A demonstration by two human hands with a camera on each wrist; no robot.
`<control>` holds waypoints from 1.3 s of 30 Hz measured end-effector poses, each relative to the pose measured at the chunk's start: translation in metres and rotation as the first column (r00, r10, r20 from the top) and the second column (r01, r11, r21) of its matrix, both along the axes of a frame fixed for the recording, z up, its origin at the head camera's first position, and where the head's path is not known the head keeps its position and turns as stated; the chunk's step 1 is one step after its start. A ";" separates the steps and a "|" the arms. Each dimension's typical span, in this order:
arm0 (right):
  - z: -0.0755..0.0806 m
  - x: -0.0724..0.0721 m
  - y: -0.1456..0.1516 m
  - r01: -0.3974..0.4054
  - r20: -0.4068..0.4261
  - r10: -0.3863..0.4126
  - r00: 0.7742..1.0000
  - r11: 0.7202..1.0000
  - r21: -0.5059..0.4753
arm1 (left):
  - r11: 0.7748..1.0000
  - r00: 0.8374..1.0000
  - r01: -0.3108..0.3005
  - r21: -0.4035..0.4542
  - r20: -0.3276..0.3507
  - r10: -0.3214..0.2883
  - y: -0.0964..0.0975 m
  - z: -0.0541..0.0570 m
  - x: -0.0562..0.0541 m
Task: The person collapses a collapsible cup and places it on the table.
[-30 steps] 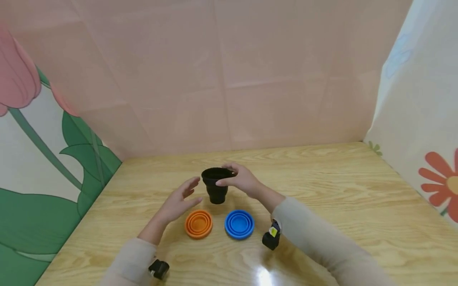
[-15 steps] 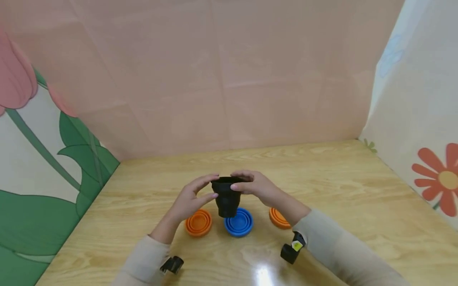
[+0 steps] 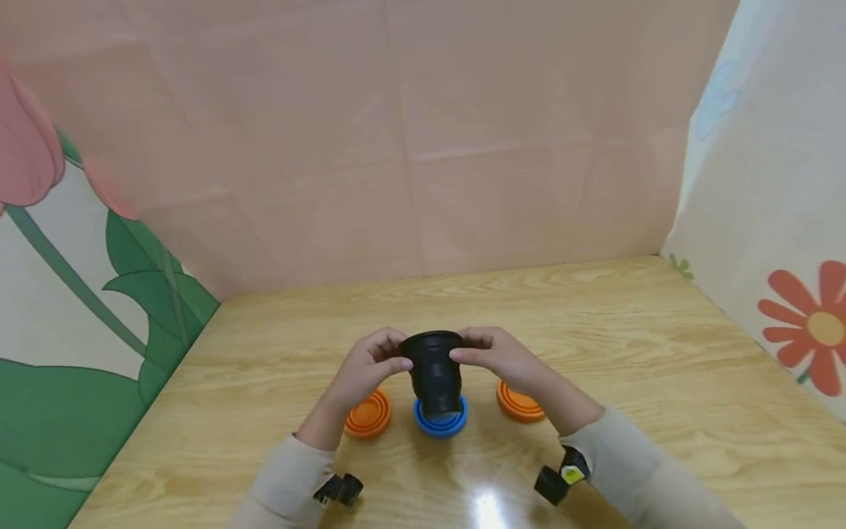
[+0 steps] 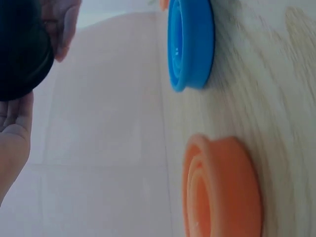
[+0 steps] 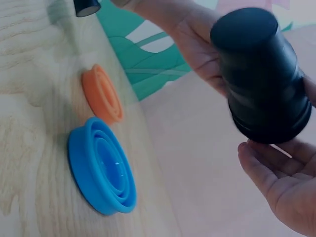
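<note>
Both hands hold a black, stepped collapsible cup [image 3: 438, 376] up in front of the person, its base tipped toward the head camera. Thumb and fingers of the left hand [image 3: 371, 367] pinch the rim on the left side. On the opposite side, the right hand [image 3: 505, 360] pinches the rim the same way. The right wrist view shows the cup's flat base [image 5: 244, 29] and its bands, well off the tabletop. Below it lies a blue collapsed cup [image 3: 457, 426] with nested rings, partly covered by the black one in the head view.
An orange collapsed cup [image 3: 366, 417] lies left of the blue one, and another orange collapsed cup [image 3: 518, 405] lies right, beside the right forearm. All sit on a wood-grain table [image 3: 277, 323]. A pink backdrop [image 3: 317, 147] rises behind, with floral side panels.
The black cup has come toward the person and slightly right, and tilted base-forward. The left hand, apart from it at first, now grips its rim. The right hand moved along with it.
</note>
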State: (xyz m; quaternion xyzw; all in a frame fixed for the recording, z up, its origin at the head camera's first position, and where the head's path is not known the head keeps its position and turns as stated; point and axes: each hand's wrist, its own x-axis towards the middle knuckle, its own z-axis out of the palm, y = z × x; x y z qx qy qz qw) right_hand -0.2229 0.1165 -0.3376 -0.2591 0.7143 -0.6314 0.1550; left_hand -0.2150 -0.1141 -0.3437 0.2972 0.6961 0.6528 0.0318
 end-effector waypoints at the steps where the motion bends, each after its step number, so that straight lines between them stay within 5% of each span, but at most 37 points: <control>1: 0.000 0.001 0.002 -0.002 -0.012 0.002 1.000 1.000 -0.006 | 1.000 1.000 0.010 0.013 0.023 -0.010 0.001 -0.001 0.000; 7: 0.000 0.002 0.009 -0.087 -0.045 0.081 0.996 0.983 -0.159 | 0.995 0.993 0.086 0.060 0.076 -0.090 0.009 -0.008 -0.004; 12: -0.002 0.002 0.011 -0.168 -0.011 0.172 0.985 0.947 -0.273 | 0.957 0.965 0.234 0.173 0.077 -0.250 0.014 -0.013 -0.006; 15: -0.003 0.002 0.011 -0.182 0.017 0.195 0.981 0.940 -0.288 | 0.942 0.954 0.263 0.208 0.090 -0.287 0.016 -0.014 -0.009; 29: -0.001 0.001 0.007 -0.053 0.090 0.075 0.993 0.972 -0.229 | 0.986 0.974 0.157 0.052 0.159 -0.164 0.030 -0.008 -0.011; 39: 0.000 0.000 0.001 0.060 0.073 -0.047 0.996 0.979 -0.192 | 0.996 0.991 0.070 -0.049 0.119 -0.064 0.033 -0.009 -0.015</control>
